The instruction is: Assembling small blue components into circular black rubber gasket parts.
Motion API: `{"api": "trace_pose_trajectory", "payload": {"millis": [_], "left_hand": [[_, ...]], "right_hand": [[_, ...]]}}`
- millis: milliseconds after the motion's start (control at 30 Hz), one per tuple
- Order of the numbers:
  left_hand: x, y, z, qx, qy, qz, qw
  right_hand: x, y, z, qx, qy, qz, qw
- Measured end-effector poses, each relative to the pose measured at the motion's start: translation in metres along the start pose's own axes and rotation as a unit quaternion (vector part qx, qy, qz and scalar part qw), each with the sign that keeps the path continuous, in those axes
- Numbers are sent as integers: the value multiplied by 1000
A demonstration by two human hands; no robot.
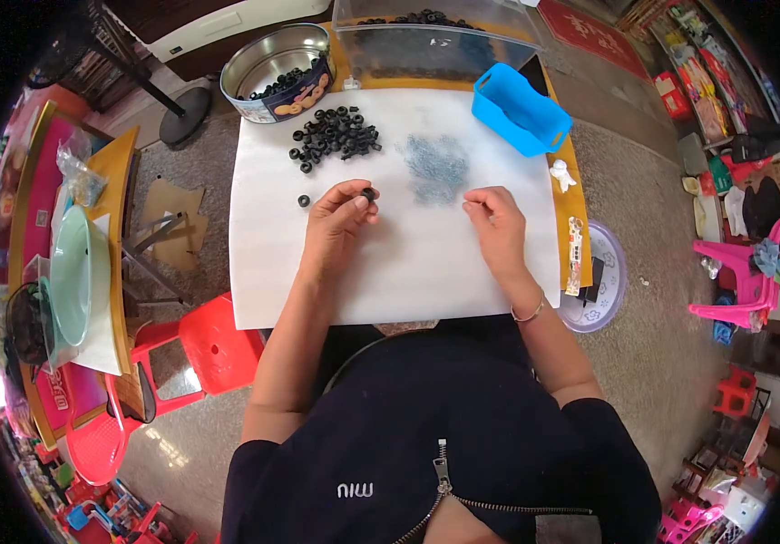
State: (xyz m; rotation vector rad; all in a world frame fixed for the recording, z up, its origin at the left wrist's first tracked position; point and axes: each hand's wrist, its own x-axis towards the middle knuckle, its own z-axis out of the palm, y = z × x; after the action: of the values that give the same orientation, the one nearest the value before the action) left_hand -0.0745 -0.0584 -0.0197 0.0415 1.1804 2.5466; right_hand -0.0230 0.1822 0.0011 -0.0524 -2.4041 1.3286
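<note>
Left hand [340, 216] at frame centre, fingers curled, pinching a small black ring [368, 194] between thumb and fingertips just above the white sheet [408, 281] covering the worktop [575, 204]. Right hand [497, 222] to the right of centre, resting on the sheet, thumb and forefinger closed together at their tips; whether anything sits between them cannot be told. Between the two hands, slightly higher in the frame, a loose heap of tiny grey-blue metal pieces [435, 166] spread on the sheet. Left of the left hand, a single black ring [304, 200] lying alone. Above it, in the upper middle, a pile of black rings [336, 134]. Further up and left, a round metal tin [277, 72] with more black rings inside, standing at the sheet's far corner. Along the top edge, a clear plastic box [435, 41] also holding black rings. At upper right, a blue plastic basket [521, 111] tilted on the sheet's corner. Lower left, a red plastic stool [213, 344] beside the worktop. Thin bangle [528, 314] on the right wrist.
</note>
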Motion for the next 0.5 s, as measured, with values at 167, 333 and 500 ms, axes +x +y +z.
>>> {"api": "trace_pose_trajectory", "payload": {"millis": [167,333,500], "left_hand": [[-2,2,1,-7,5,-11,1000],[-2,3,0,-3,0,-12,1000],[-1,1,-1,-6,-4,-14,1000]], "right_hand": [[1,0,15,-99,-16,-82,992],[2,3,17,-169,-9,-142,975],[4,15,10,-170,11,-135,976]]}}
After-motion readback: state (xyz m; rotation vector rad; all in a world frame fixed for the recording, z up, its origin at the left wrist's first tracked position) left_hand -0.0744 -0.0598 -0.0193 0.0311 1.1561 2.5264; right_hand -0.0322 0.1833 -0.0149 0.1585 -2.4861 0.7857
